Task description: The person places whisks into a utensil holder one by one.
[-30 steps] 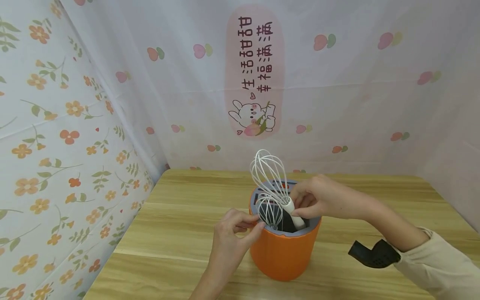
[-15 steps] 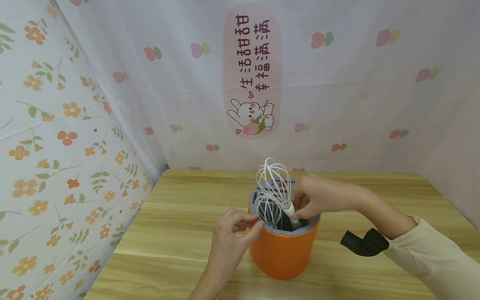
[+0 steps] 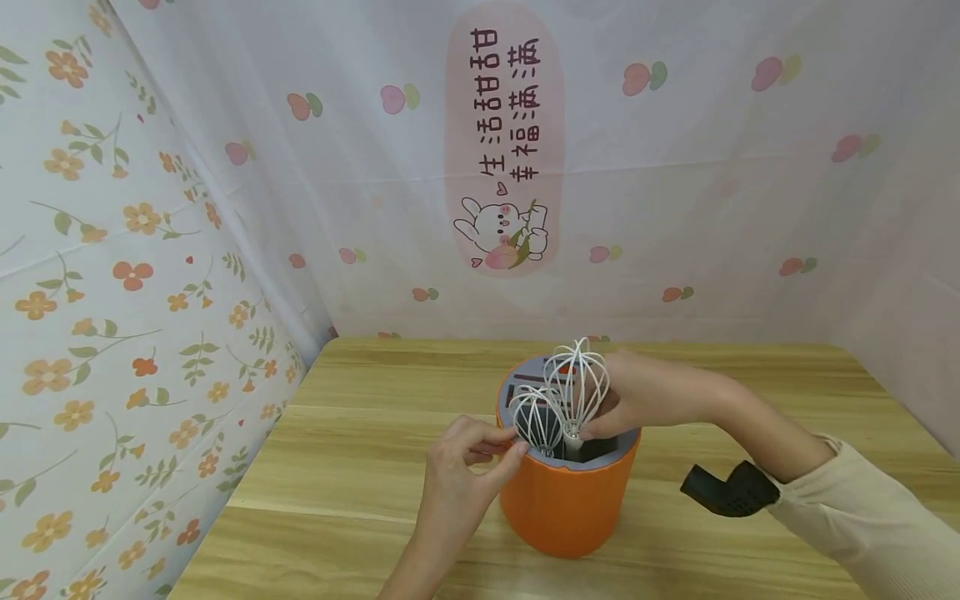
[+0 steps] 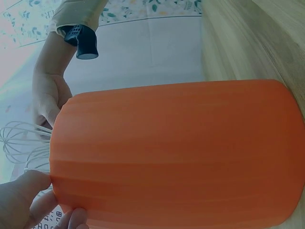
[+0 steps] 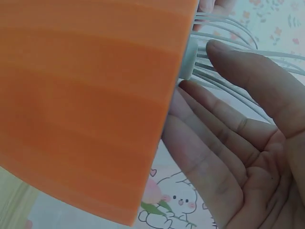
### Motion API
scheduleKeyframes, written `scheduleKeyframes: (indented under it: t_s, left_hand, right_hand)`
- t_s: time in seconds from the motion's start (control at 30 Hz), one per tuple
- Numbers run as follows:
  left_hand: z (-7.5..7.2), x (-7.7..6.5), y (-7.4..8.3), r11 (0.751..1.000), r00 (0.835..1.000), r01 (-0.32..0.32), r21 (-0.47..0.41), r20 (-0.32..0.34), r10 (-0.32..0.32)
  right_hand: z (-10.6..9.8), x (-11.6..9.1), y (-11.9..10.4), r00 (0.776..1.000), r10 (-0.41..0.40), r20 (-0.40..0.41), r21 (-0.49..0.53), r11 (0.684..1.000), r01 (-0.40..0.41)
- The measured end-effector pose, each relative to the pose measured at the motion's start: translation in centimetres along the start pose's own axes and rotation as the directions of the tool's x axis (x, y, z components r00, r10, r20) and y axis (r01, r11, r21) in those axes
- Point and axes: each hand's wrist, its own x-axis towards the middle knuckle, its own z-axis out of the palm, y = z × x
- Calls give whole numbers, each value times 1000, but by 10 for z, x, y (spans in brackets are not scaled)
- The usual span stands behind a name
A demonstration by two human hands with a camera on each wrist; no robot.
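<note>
An orange utensil holder [image 3: 566, 510] with a grey slotted top stands upright on the table. My left hand [image 3: 468, 467] holds its near-left rim between thumb and fingers; the left wrist view shows fingertips [image 4: 76, 217] at that rim. A small wire whisk [image 3: 537, 412] stands inside, its handle hidden. Beside it a larger white whisk [image 3: 576, 387] stands nearly upright, its handle mostly down in the holder's open compartment. My right hand [image 3: 630, 392] has its thumb [image 5: 226, 52] at this whisk's neck, with the fingers on the other side near the rim.
The wooden table [image 3: 375, 467] spreads around the holder. Behind it hangs a white printed curtain [image 3: 675, 192], and a flowered cloth [image 3: 135, 333] closes off the left side. A black angled piece [image 3: 731, 489] sticks out from the right sleeve.
The large whisk has swung from a leftward lean to nearly upright and sunk lower into the holder, with my right hand at it. My left hand stays at the rim.
</note>
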Motion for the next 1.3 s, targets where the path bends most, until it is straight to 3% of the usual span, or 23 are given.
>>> scheduleKeyframes:
  t_s: [0.43, 1.03, 1.3]
  left_hand:
    - [0, -2, -1, 1000, 1000, 25, 14, 14, -25]
    - [-1, -2, 0, 1000, 1000, 12, 23, 11, -12]
    - [-9, 4, 2, 997, 997, 27, 67, 77, -32]
  right_hand:
    - [-5, -14, -3, 996, 87, 4, 71, 994, -87]
    - [-3, -25, -1, 994, 92, -62, 90, 992, -87]
    - [-7, -32, -1, 990, 114, -81, 73, 991, -108]
